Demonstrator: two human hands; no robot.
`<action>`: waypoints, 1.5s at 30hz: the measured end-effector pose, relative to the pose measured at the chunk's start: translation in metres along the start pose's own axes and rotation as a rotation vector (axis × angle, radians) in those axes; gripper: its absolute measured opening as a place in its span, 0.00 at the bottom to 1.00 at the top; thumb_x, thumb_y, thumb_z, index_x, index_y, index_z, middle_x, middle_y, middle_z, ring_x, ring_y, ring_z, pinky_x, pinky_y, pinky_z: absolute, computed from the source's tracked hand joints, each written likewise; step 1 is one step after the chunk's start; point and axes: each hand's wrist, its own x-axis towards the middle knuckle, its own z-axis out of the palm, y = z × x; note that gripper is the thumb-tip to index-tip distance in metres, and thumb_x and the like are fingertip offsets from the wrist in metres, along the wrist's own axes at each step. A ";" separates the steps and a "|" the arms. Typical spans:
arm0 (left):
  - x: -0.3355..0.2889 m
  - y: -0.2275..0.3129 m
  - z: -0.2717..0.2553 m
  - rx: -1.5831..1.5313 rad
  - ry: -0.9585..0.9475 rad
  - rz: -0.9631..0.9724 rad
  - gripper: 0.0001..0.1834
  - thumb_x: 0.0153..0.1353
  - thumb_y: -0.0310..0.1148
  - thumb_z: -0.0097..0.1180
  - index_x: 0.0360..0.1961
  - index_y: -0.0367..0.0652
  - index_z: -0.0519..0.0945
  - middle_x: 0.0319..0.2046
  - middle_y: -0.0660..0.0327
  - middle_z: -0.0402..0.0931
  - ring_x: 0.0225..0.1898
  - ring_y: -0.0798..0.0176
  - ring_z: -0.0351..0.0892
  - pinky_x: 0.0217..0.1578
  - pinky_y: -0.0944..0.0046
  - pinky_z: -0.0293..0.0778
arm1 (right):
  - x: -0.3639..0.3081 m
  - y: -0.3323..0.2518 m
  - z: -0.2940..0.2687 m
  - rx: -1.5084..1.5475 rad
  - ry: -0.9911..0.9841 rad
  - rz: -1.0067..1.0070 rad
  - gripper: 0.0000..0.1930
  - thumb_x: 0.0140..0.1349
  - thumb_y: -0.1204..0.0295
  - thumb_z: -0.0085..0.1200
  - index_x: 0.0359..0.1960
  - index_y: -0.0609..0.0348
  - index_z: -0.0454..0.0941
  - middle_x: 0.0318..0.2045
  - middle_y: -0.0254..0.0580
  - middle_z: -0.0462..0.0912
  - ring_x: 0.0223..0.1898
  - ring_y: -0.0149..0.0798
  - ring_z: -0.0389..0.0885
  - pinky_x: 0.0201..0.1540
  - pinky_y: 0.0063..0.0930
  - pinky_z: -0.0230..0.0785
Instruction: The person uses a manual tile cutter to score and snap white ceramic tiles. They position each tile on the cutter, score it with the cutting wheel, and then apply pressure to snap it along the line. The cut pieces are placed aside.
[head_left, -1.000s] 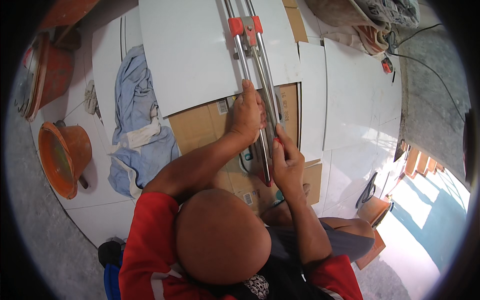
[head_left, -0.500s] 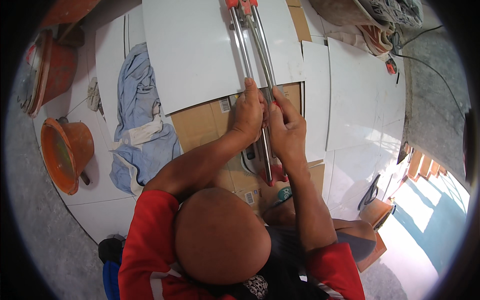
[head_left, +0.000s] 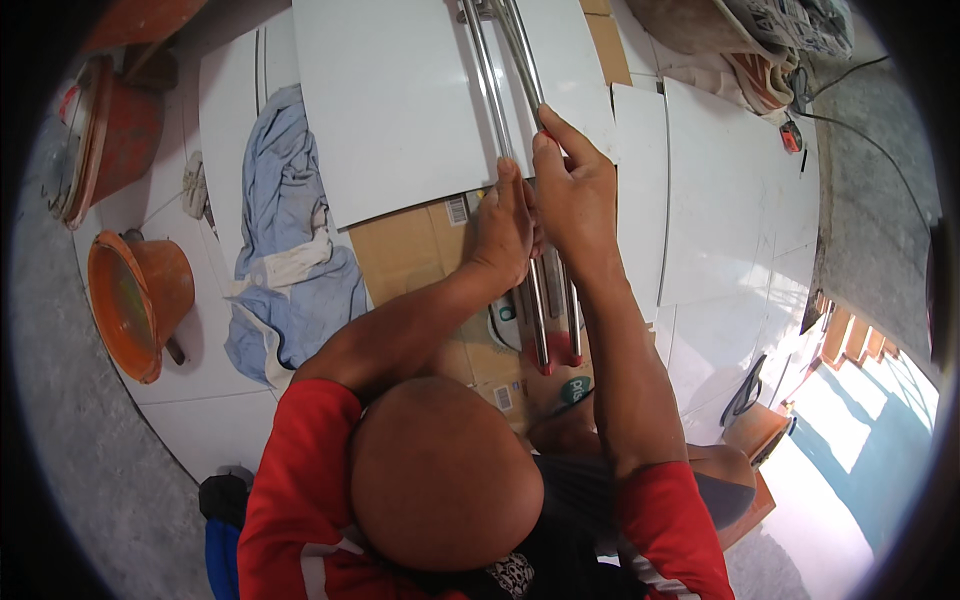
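From my distant place I see the two metal rails [head_left: 486,80] running away from the body, above the white slab [head_left: 400,130] and the cardboard [head_left: 400,245], with their near ends at the red end piece [head_left: 575,350]. The left hand [head_left: 505,225] is folded round the left rail, thumb laid along it; the right hand [head_left: 580,195] looks closed on the lever [head_left: 541,125], of which only a little red shows by the fingers – how tightly each one presses, I cannot tell. I judge the rails to be stiff, rather heavy and smooth, so a sweaty palm could slip; I would hold them near this end, and the lever by its red part. The slab seems hard but brittle, so I would support it flat and spare its edges. Compared with half a second ago, the right hand has gone farther forward – the red carriage has left the view – while the left hand stays almost at the same place.
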 end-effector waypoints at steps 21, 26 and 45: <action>-0.008 0.007 0.014 -0.013 0.080 -0.009 0.33 0.70 0.70 0.35 0.24 0.53 0.59 0.14 0.71 0.51 0.12 0.71 0.50 0.13 0.66 0.52 | 0.088 -0.038 0.030 -0.037 0.002 -0.064 0.21 0.67 0.65 0.48 0.58 0.60 0.81 0.39 0.57 0.88 0.34 0.41 0.86 0.44 0.34 0.76; -0.013 0.006 0.013 0.013 0.076 -0.024 0.33 0.71 0.70 0.33 0.24 0.52 0.59 0.14 0.71 0.52 0.12 0.70 0.51 0.12 0.66 0.52 | 0.117 -0.046 0.041 -0.034 0.046 -0.166 0.21 0.67 0.65 0.49 0.58 0.61 0.81 0.45 0.59 0.87 0.47 0.49 0.86 0.53 0.35 0.75; -0.008 0.007 0.009 -0.017 0.040 -0.058 0.31 0.72 0.68 0.35 0.27 0.51 0.63 0.15 0.69 0.56 0.13 0.69 0.54 0.14 0.64 0.55 | 0.124 -0.045 0.042 -0.036 0.019 -0.188 0.23 0.69 0.63 0.49 0.61 0.63 0.78 0.52 0.61 0.84 0.56 0.56 0.82 0.60 0.40 0.72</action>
